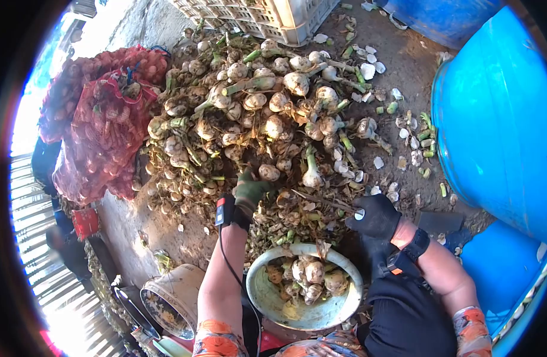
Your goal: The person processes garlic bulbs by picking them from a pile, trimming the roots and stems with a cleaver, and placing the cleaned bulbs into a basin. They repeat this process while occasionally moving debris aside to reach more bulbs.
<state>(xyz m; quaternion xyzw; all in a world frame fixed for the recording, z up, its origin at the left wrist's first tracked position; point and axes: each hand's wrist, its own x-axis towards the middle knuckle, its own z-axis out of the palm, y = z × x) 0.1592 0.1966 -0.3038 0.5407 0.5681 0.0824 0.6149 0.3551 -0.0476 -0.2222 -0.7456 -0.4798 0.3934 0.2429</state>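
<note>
A large heap of garlic bulbs (274, 127) with stalks and soil on them lies in front of me. My left hand (251, 190), in a green glove, is at its near edge. Thumb and fingers are around a garlic bulb (269, 172), though the fingertips are partly hidden. My right hand (374, 216), black-gloved, is closed round the handle of a knife (324, 201); its thin blade points left over the trimmings. Between my legs stands a pale green basin (258, 297) with several trimmed garlic bulbs (314, 272) in it.
Red mesh sacks (106, 125) filled with bulbs stand at the left. A plastic crate (267, 21) is at the back. Blue tubs (499, 119) line the right side. A white bucket (172, 297) lies tipped at lower left. Cut stalks (427, 143) and peel litter the ground.
</note>
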